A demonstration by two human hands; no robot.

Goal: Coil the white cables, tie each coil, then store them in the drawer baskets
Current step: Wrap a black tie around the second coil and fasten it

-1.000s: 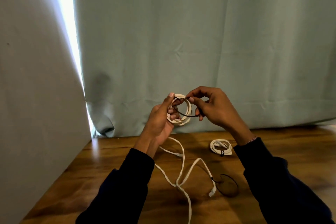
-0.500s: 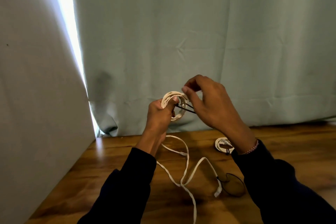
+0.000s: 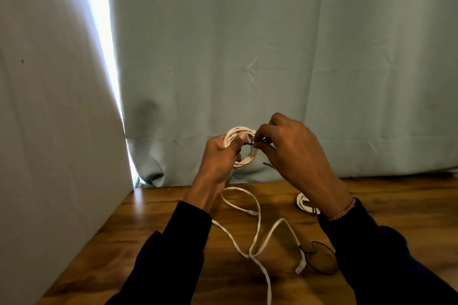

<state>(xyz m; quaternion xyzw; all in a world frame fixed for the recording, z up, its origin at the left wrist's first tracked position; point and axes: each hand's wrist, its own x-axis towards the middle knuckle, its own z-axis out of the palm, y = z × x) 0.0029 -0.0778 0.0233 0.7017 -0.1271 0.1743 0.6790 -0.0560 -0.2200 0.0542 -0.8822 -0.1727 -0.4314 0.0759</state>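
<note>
My left hand grips a white cable coil held up above the wooden table, thumb across the ring. My right hand pinches a thin black tie at the coil's right side. A loose white cable lies uncoiled on the table below my hands, its plug end near the right. A second white coil, bound with a dark tie, lies on the table, partly hidden behind my right wrist. Another black tie loop rests beside the loose cable's end.
A pale green curtain hangs along the table's back edge. A grey wall panel closes off the left side, with a bright gap of light between it and the curtain. No drawer or basket shows in this view.
My right hand has moved in over the coil's right side and lowered its fingers onto the black tie. The left hand keeps its hold on the coil; the view has shifted slightly.
</note>
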